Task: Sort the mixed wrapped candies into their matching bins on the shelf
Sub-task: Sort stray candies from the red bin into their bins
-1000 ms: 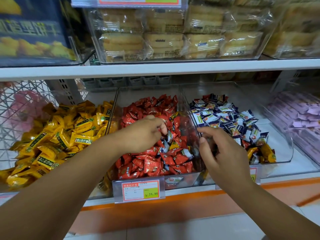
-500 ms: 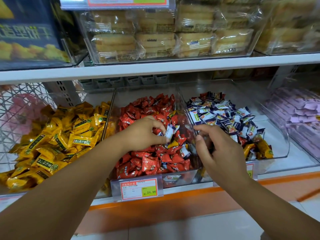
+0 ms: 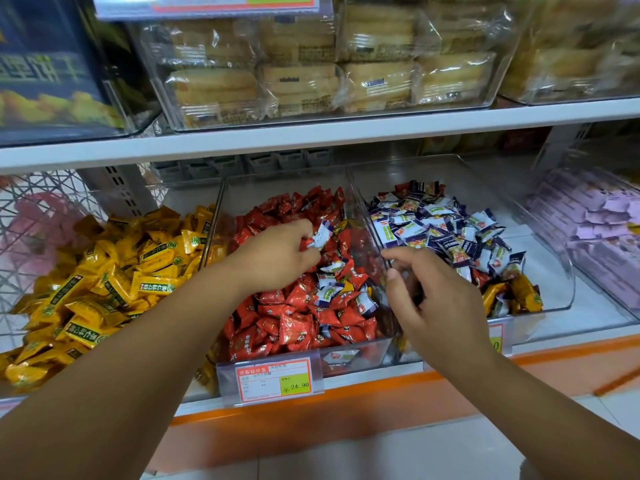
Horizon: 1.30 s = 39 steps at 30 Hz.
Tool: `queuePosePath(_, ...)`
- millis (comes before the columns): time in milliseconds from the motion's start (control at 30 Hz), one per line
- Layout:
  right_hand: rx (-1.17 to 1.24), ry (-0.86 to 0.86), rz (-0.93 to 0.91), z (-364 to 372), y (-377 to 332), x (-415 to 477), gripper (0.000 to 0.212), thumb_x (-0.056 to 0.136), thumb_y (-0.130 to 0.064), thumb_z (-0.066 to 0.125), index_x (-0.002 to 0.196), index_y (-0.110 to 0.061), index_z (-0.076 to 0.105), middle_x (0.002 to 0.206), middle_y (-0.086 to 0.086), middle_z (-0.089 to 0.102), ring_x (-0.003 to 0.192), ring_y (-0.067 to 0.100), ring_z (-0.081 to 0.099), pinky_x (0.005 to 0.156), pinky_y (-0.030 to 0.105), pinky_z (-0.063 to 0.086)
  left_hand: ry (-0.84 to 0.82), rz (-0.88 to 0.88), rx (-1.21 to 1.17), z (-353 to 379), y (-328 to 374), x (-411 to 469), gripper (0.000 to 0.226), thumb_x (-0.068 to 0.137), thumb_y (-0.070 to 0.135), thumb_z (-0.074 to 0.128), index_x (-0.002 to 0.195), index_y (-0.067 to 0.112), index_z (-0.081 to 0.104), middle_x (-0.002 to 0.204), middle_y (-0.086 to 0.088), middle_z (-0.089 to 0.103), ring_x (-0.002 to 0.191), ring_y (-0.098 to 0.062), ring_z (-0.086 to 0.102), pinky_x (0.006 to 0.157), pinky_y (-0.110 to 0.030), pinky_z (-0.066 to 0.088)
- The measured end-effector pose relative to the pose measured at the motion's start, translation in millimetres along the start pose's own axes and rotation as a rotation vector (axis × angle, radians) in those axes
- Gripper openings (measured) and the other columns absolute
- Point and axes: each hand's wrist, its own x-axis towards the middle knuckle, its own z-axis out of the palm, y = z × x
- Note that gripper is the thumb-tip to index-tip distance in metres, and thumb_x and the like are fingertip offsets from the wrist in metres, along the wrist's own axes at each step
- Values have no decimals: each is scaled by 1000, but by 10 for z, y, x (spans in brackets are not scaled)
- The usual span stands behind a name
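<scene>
Here, white candy point(image 3: 320, 237) between the left fingers point(image 3: 300, 231).

At twelve o'clock we see a white upper board point(image 3: 346, 135) under clear boxes of pastries point(image 3: 304, 81); at nine, a wire basket point(image 3: 31, 216); at six, an orange-edged lower shelf point(image 3: 381, 393) and pale floor point(image 3: 346, 459).

Your left hand point(image 3: 277, 261) pinches a white-and-blue wrapped candy point(image 3: 320, 237); your right hand point(image 3: 440, 303), at 4 o'clock from it, has curled fingers.
</scene>
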Motion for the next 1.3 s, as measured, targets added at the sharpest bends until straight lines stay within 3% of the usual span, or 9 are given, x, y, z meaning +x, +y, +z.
queuePosePath(167,-3,-7,5,-1,-5,-1,28,93,-33,43,114,-24,60,77,-22,45,62,-9,46,53,3,33,-131,52,185,46,11,66,29,93,34,60,122,30,57,107,5,62,75,-7,51,65,-26,40)
queuePosePath(267,-15,0,1,3,-5,4,29,93,-33,44,113,-23,62,77,-23,45,64,-3,44,53,2,30,-184,67,147,102,37,125,52,81,44,72,129,37,53,131,7,57,111,-15,55,91,-34,48)
queuePosePath(333,-18,12,-6,8,-5,4,29,93,-32,44,112,-21,63,78,-22,46,70,-1,44,55,2,32,-152,61,117,159,68,146,57,77,50,73,130,40,53,135,7,55,121,-17,52,96,-38,47)
queuePosePath(500,-19,10,-9,15,-4,8,29,93,-31,45,111,-19,63,79,-22,46,70,-3,42,57,1,32,-103,64,175,254,105,162,46,83,51,67,127,41,56,128,8,60,117,-16,54,93,-37,48)
queuePosePath(700,5,-1,0,15,4,-5,30,93,-32,44,114,-21,63,79,-24,46,65,-16,44,56,1,30,-83,53,-25,90,19,80,34,87,46,65,117,30,62,109,5,65,95,-15,61,87,-37,50)
queuePosePath(967,-5,8,-3,0,-14,0,29,93,-31,45,113,-20,63,80,-22,48,68,-2,44,59,-1,31,5,117,-328,-143,179,-77,25,89,38,65,112,29,66,100,9,70,92,-8,65,88,-30,52)
queuePosePath(1100,6,7,-1,-2,0,-10,27,93,-31,45,114,-22,61,78,-22,46,62,-12,43,58,-1,31,-22,109,-260,-134,214,-86,23,82,38,73,103,36,64,100,17,66,91,0,61,80,-13,44)
queuePosePath(1200,9,5,-3,2,2,-9,28,94,-31,45,114,-21,62,77,-23,43,61,-8,43,58,1,31,-93,47,-166,-85,89,-106,33,76,37,79,106,39,67,112,15,62,105,-4,56,88,-21,39)
queuePosePath(1300,0,-5,4,5,-1,0,29,94,-32,44,114,-21,62,76,-23,42,59,-6,40,56,3,30,-112,19,-163,-82,-5,-131,36,75,31,81,108,36,67,111,14,63,102,0,56,82,-15,38)
